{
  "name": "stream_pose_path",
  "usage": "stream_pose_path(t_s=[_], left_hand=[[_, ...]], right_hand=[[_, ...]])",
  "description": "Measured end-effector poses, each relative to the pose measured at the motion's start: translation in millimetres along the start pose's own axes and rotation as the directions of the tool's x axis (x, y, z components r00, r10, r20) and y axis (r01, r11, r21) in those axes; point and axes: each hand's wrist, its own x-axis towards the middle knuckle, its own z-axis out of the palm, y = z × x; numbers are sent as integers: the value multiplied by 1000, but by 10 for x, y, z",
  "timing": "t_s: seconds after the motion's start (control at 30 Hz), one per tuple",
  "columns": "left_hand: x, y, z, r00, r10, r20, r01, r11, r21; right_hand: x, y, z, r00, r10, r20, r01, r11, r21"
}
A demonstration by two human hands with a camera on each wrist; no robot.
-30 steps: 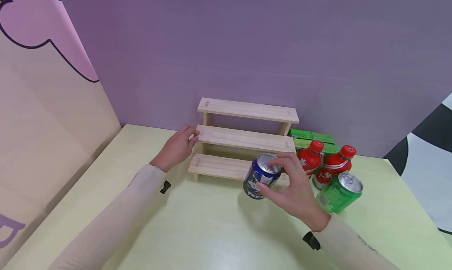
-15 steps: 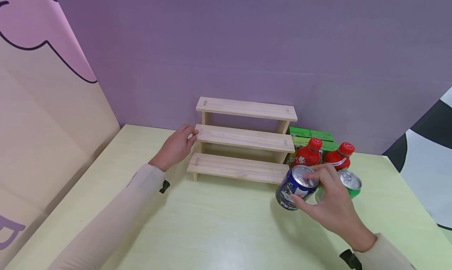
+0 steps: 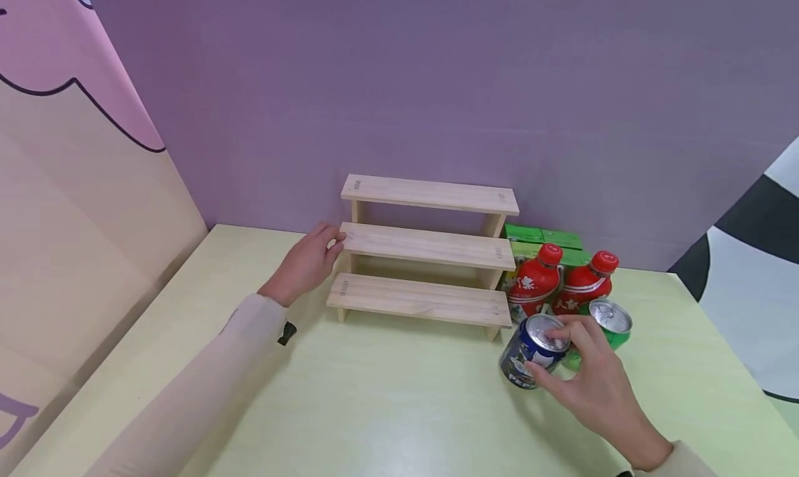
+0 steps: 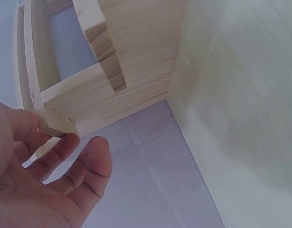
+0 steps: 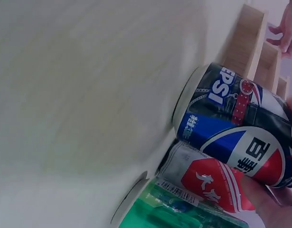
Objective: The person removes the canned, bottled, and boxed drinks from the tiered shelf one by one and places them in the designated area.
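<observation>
A dark blue Pepsi can is upright or nearly so, low over the table in front of the shelf's right end. My right hand holds it between thumb and fingers near its top. Whether its base touches the tabletop, I cannot tell. The three-step wooden shelf stands near the back wall. At its left end, my left hand pinches the corner of the middle step. The left wrist view shows the thumb and fingertips on that step's end.
Two red bottles stand right of the shelf, with green boxes behind them. A green can is just behind my right hand, partly covered by it. The purple wall closes off the back of the pale table.
My right hand has carried the Pepsi can rightward and toward me, away from the front of the lowest step, and lowered it. The left hand stays at the middle step.
</observation>
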Motion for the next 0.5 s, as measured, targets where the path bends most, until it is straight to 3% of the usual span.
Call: stream_pose_path(t_s=[0.27, 0.5], left_hand=[[-10, 0, 0, 999, -31, 10, 31, 999, 6], [-12, 17, 5, 997, -64, 34, 65, 998, -21]], right_hand=[[71, -27, -11, 997, -55, -58, 52, 997, -63], [165, -26, -29, 995, -55, -80, 51, 997, -50]])
